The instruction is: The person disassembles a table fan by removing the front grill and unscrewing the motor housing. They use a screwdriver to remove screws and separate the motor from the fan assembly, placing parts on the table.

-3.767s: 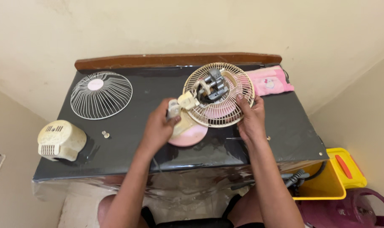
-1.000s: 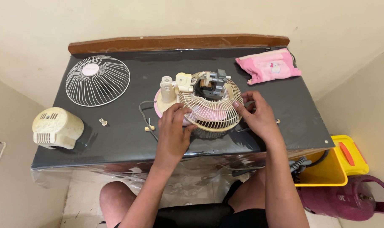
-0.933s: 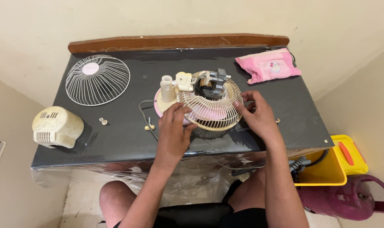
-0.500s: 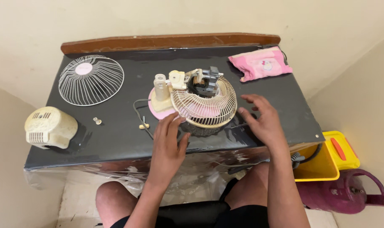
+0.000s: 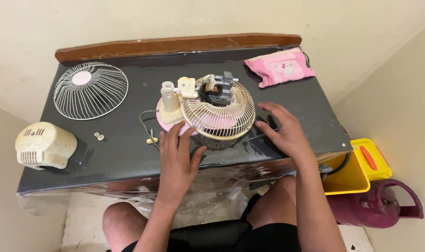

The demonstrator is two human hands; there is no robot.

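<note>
Black tabletop: a glossy dark table (image 5: 287,100) fills the head view, its near edge wrapped in clear plastic film.
Left hand: the left hand (image 5: 177,156) lies palm down on the top, fingers (image 5: 171,135) spread and holding nothing.
Left hand's nearest thing: the fan assembly (image 5: 208,109) sits just beyond its fingertips; I cannot tell whether they touch its pink base.
Fan assembly: cream rear grille tilted, grey motor at its centre, cream neck and round pink base to the left of the motor.
Right hand: the right hand (image 5: 285,130) rests flat to the right of the grille, fingers splayed, empty, the tips near the grille rim but apart from it.
Small parts: a cream knob (image 5: 152,140) lies just left of the left fingertips; a small screw (image 5: 98,136) lies farther left.
Pink package: a soft rectangular pink pouch (image 5: 280,66) with a small picture lies at the far right corner, well beyond the right fingers.
Front grille: a round wire front grille (image 5: 91,90) lies flat at the far left.
Motor cover: a cream motor cover (image 5: 44,145) stands by the left near edge.
Open room: bare tabletop lies between the left fingers and the screw, and between the right fingers and the pouch.
Edges: a brown wooden rail (image 5: 175,44) runs along the far edge; a yellow bin (image 5: 357,168) and a magenta gas cylinder (image 5: 376,205) sit on the floor past the right edge.
</note>
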